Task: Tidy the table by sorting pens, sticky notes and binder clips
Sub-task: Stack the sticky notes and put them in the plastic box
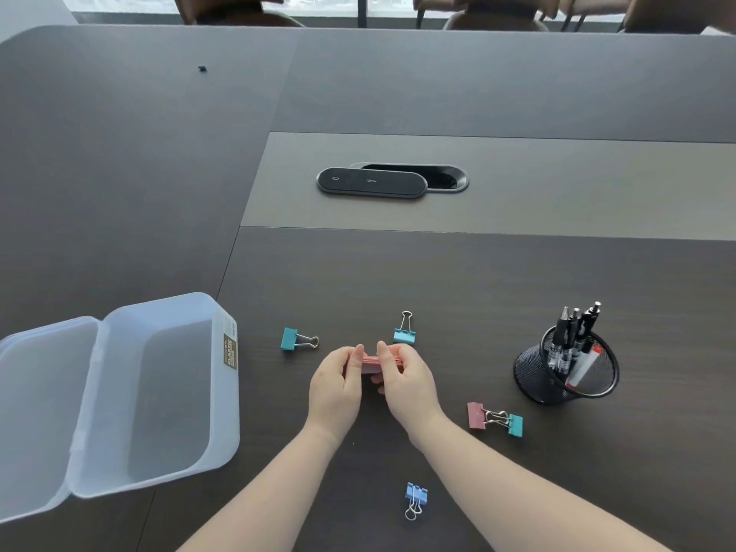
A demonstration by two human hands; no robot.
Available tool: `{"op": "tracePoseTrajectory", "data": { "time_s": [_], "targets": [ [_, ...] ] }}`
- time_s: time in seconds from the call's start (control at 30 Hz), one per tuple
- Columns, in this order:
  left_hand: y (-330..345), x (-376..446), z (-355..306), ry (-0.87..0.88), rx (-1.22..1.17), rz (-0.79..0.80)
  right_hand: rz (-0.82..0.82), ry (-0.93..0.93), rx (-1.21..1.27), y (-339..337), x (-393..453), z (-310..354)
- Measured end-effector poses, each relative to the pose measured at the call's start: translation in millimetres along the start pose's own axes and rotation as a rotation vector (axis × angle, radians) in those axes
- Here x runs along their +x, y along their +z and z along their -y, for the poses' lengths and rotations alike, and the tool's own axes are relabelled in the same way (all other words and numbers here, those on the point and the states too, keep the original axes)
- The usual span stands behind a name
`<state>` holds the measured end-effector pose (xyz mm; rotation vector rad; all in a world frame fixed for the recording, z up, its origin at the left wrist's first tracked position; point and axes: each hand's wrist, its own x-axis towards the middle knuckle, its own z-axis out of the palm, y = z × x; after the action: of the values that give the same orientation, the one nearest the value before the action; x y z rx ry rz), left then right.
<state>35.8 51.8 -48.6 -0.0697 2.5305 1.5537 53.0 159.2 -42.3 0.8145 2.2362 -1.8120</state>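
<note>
My left hand (pixel 335 382) and my right hand (pixel 406 378) together hold a pink sticky-note pad (pixel 370 362) just above the table, mostly hidden by my fingers. Teal binder clips lie at the left (pixel 290 339) and just behind my right hand (pixel 404 335). To the right, a pink clip (pixel 476 415) and a teal clip (pixel 515 425) lie with their handles interlocked. A blue clip (pixel 416 496) lies near the front edge. Several pens stand in a black mesh cup (pixel 563 376) at the right.
An open translucent plastic box (pixel 159 392) sits at the left with its lid (pixel 40 412) folded out. A black oval cable-port cover (pixel 372 182) lies in the table's middle strip. Chairs stand behind the far edge.
</note>
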Motion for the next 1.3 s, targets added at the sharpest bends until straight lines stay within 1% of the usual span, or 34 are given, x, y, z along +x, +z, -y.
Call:
{"op": "tracePoseTrajectory", "data": {
  "time_s": [0.1, 0.17, 0.23, 0.3, 0.37, 0.47, 0.57, 0.7, 0.77, 0.83, 0.9, 0.97, 1.03, 1.17, 1.23, 1.3],
  "targets": [
    [-2, 2, 0, -0.099, -0.199, 0.066, 0.040, -0.002, 0.002, -4, 4, 2],
    [-7, 3, 3, -0.139, -0.265, 0.145, 0.057, 0.011, 0.016, -6, 7, 5],
    [-12, 4, 8, -0.098, -0.168, 0.207, 0.077, 0.030, 0.035, -6, 10, 7],
    [-16, 7, 12, -0.055, -0.027, 0.191, 0.107, 0.067, 0.067, -6, 10, 11],
    [-21, 11, 12, -0.022, 0.064, 0.187, 0.152, 0.095, 0.107, -5, 8, 15],
    [-32, 15, 4, 0.045, 0.134, 0.204, 0.224, 0.123, 0.193, -6, 5, 30],
    [-60, 25, -21, 0.036, 0.158, 0.165, 0.250, 0.104, 0.268, -11, 7, 51],
    [-127, 53, -50, -0.059, 0.172, 0.050, 0.150, 0.061, 0.128, -21, 22, 69],
    [-165, 65, -54, -0.126, 0.197, -0.031, 0.133, 0.054, 0.068, -22, 29, 74],
    [-197, 72, -48, -0.224, 0.238, -0.097, 0.136, 0.047, 0.009, -18, 33, 78],
    [-220, 76, -35, -0.343, 0.341, -0.131, 0.146, 0.047, -0.030, -11, 35, 80],
    [-232, 81, -18, -0.450, 0.431, -0.133, 0.151, 0.051, -0.051, -4, 35, 80],
    [-233, 83, -2, -0.521, 0.479, -0.122, 0.154, 0.059, -0.071, 3, 36, 78],
    [-229, 88, 18, -0.614, 0.524, -0.086, 0.170, 0.089, -0.138, 17, 37, 75],
    [-227, 90, 26, -0.658, 0.589, -0.021, 0.177, 0.095, -0.173, 25, 40, 76],
    [-226, 92, 33, -0.660, 0.671, 0.026, 0.180, 0.086, -0.202, 36, 43, 78]
  ]
}}
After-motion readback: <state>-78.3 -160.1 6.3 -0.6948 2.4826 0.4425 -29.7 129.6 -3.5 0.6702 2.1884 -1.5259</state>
